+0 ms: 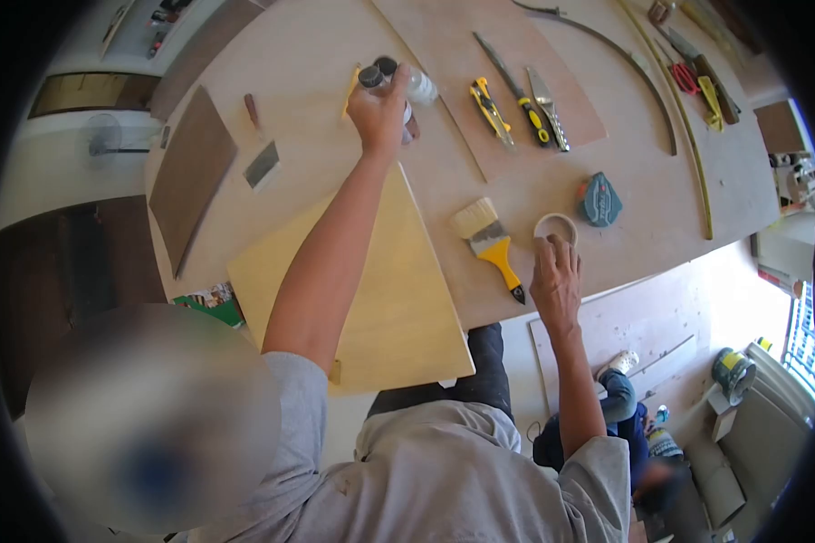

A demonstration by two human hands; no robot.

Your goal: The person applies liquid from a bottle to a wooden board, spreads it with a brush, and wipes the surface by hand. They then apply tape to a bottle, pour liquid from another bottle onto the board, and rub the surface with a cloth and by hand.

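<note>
My left hand (379,110) is closed around a small bottle with a black cap (370,78) over the far side of the table. A second, clear bottle (421,88) stands right beside it, partly hidden by my fingers. My right hand (557,276) has its fingers bent down onto the near rim of a roll of tape (555,220), pinching it. Close by, a teal tape measure (599,200) lies to the right. Left of the roll lies a wide paintbrush (491,242) with a yellow handle.
A yellowish board (371,281) overhangs the table's near edge. A utility knife (491,110), a yellow-black handled saw (516,90) and a putty knife (549,109) lie on a thin panel. Red scissors (684,78) lie far right. Another person (620,398) is low at right.
</note>
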